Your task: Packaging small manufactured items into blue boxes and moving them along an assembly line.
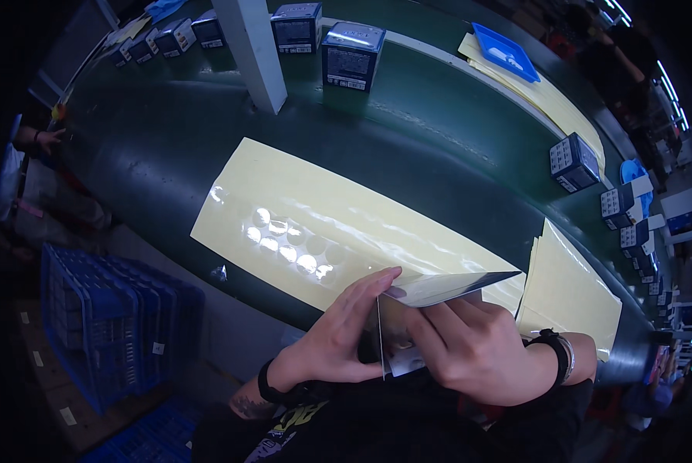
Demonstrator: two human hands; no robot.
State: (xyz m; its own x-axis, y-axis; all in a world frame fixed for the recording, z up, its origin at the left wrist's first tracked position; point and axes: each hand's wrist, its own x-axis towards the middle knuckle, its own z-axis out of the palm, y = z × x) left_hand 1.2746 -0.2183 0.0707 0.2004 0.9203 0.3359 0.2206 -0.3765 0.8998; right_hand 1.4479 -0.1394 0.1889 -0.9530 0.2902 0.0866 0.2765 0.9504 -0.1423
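Close to my body I hold a small carton box (397,339) with its lid flap (455,288) raised and pointing right. My left hand (338,336) grips the box's left wall, fingers along the upper edge and thumb lower down. Under the flap, my right hand (481,351) has its fingers bent into the box's opening. Their tips are hidden, so what they hold, if anything, cannot be seen. Just beyond my hands lies a long pale yellow backing sheet (284,185) with several round clear stickers (287,253) on it.
The sheet lies on a green work surface (168,116). More yellow sheets (570,289) are at the right. Dark blue boxes (353,55) line the far side, near a white post (255,58) and a blue tray (506,52). Blue crates (122,316) stand left; another person's hand (49,140) shows there.
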